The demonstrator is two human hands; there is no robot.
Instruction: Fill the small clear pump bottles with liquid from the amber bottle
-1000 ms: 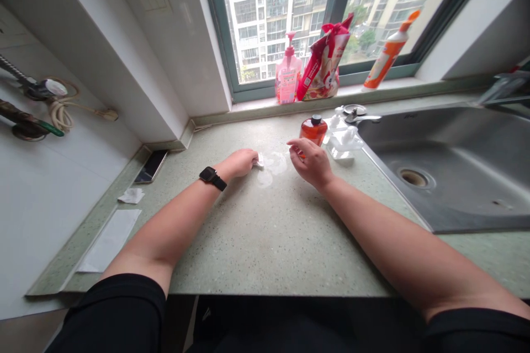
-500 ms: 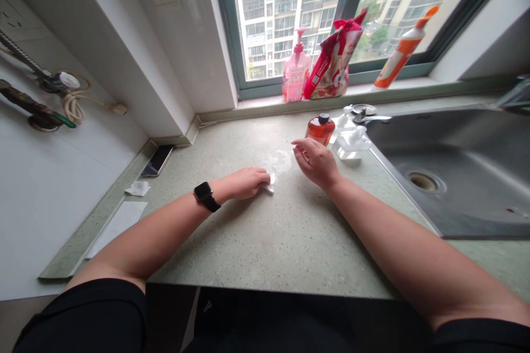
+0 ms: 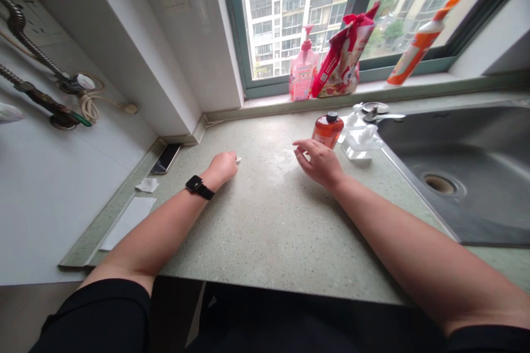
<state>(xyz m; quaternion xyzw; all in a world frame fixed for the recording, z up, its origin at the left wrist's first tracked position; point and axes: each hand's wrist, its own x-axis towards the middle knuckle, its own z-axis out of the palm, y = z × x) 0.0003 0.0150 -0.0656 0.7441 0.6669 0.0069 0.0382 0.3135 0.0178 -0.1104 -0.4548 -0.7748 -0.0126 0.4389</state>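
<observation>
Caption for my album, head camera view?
Left hand holds a small white scrap on a speckled green countertop.

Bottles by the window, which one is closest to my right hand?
The orange bottle with the black cap, standing on the counter beyond your right hand. The pink pump bottle and the orange-and-white squeeze bottle are farther off, on the windowsill.

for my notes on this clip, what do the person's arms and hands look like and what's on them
The left hand and right hand are bare, with no gloves. A black smartwatch on a black strap circles the left wrist; no watch or band shows on the right. The forearms are bare below a black left sleeve and black right sleeve.
</observation>
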